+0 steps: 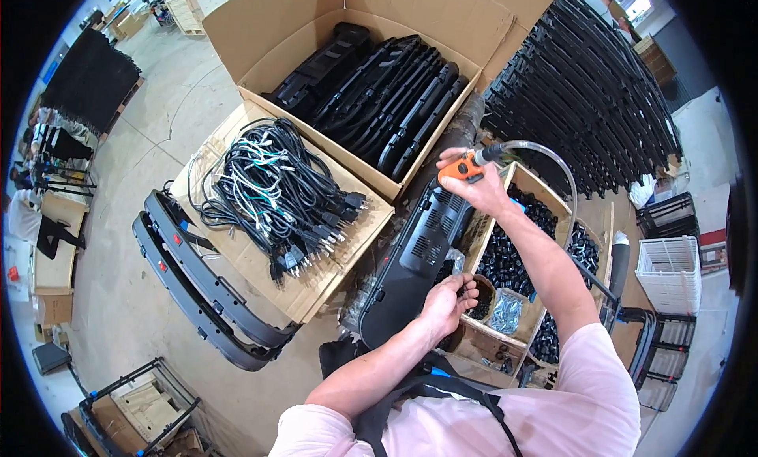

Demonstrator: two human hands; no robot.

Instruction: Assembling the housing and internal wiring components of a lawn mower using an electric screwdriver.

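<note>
My right hand (483, 190) is wrapped round an orange and black air screwdriver (461, 170), held over the far end of a long black plastic housing (410, 260) with vent slots. A clear hose (562, 161) curves away from the tool. My left hand (448, 305) is at the near right side of the housing, fingers pinched together beside a round tub of small dark screws (482, 297). Whatever sits between those fingertips is too small to make out. Right of the tub lies a clear bag of silvery screws (506, 311).
A wooden bin (471, 256) holds many small black parts. Power cords (276, 192) are heaped on cardboard at left, behind them an open carton (332, 133) of black plastic parts. Curved grey frames (209, 287) stand further left. Black parts (580, 94) are stacked at far right.
</note>
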